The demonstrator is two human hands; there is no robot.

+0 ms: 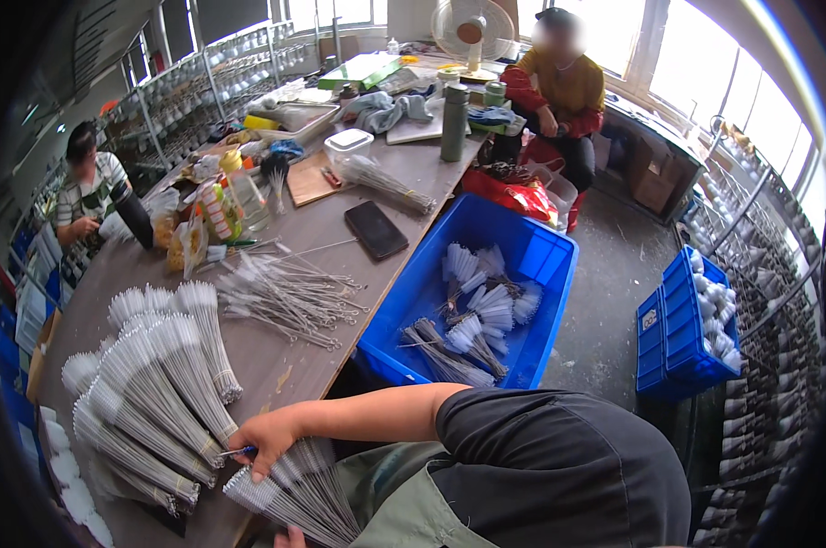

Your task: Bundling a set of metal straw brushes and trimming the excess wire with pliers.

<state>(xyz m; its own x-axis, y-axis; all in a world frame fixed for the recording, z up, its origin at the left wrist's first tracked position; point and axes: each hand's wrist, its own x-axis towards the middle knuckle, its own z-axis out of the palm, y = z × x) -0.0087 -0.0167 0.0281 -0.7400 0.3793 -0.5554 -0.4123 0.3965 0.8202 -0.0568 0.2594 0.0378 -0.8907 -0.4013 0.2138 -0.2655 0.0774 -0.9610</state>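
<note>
My right hand [265,440] is closed around a thin blue tool [239,451], at the head end of a spread bundle of wire-handled brushes [294,498]. The tool's kind is not clear. Just the fingertips of my left hand [291,538] show at the lower edge, curled against that bundle; the rest of the hand is out of sight. Left of my right hand, several banded bundles of white-bristled brushes [148,402] lie fanned and overlapping on the table. Farther back are loose brushes [290,297] with looped wire ends.
A large blue bin [559,292] with brush bundles stands against the table's right edge. On the table [294,370] lie a black phone [376,230], a green flask [454,123] and bottles. A person [559,91] sits at the back right; another [89,192] works at the left. Blue crates [664,342] stand right.
</note>
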